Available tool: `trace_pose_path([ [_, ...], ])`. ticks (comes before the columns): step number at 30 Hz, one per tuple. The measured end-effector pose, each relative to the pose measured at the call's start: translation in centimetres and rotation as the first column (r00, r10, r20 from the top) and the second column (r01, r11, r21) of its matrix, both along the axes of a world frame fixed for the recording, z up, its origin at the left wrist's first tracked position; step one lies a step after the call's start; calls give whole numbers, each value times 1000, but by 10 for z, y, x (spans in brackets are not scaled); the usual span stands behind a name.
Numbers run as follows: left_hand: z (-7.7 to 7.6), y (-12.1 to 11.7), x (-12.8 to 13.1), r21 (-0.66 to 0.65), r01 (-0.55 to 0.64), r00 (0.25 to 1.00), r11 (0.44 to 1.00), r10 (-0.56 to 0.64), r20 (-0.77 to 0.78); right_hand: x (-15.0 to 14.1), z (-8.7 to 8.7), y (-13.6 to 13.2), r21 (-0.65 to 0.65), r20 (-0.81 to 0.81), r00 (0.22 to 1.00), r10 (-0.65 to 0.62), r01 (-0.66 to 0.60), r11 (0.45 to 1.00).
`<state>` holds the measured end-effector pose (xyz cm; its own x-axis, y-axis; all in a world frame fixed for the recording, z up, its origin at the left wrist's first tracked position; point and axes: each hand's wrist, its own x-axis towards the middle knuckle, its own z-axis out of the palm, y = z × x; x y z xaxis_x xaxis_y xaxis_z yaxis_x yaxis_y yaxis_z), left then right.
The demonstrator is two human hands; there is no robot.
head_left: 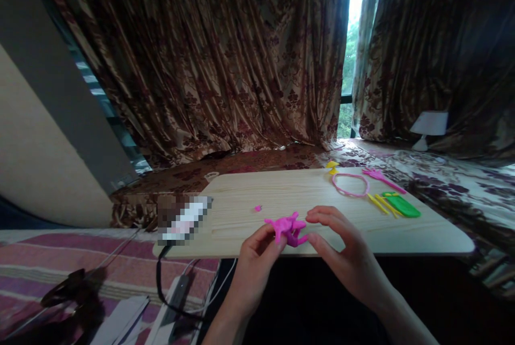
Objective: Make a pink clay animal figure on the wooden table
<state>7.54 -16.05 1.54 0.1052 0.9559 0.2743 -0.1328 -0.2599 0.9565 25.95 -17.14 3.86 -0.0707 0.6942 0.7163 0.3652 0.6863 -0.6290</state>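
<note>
A bright pink piece [290, 225] with several short prongs, perhaps modelling clay, is pinched between the thumb and fingers of my left hand [259, 254]. It is held just above the near edge of the wooden table [241, 189]. To its right, my right hand [344, 243] has its thumb and fingers apart, with the fingertips close to the piece's right-hand prongs. Whether those fingertips touch it I cannot tell. Beyond the left hand, a small pink bit [258, 208] lies on the tabletop.
At the table's right lie a pink ring [351, 185], a pink hand-shaped stick [384, 180], a green flat piece [404, 205] and thin yellow strips [378, 204]. A yellow piece [332, 167] sits at the far edge. A blurred-out object [185, 220] rests on the left. Behind stands a white lamp [429, 125].
</note>
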Motion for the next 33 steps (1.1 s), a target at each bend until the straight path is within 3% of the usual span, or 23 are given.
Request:
trace_pose_path([
  [7, 29, -23, -3, 205, 81, 990, 975, -55, -129, -7, 25, -23, -29, 7, 993, 114, -113, 993],
  [11, 37, -30, -2, 256, 111, 985, 960, -71, -158, -8, 30, -28, -19, 2, 989, 150, -149, 989],
  [24, 44, -38, -1, 338, 164, 976, 927, -101, -194, -7, 41, -38, 73, 54, 983, 177, -181, 981],
  [33, 42, -42, -2, 317, 175, 979, 932, -131, -157, -5, 42, -39, 87, 109, 978, 177, -186, 979],
])
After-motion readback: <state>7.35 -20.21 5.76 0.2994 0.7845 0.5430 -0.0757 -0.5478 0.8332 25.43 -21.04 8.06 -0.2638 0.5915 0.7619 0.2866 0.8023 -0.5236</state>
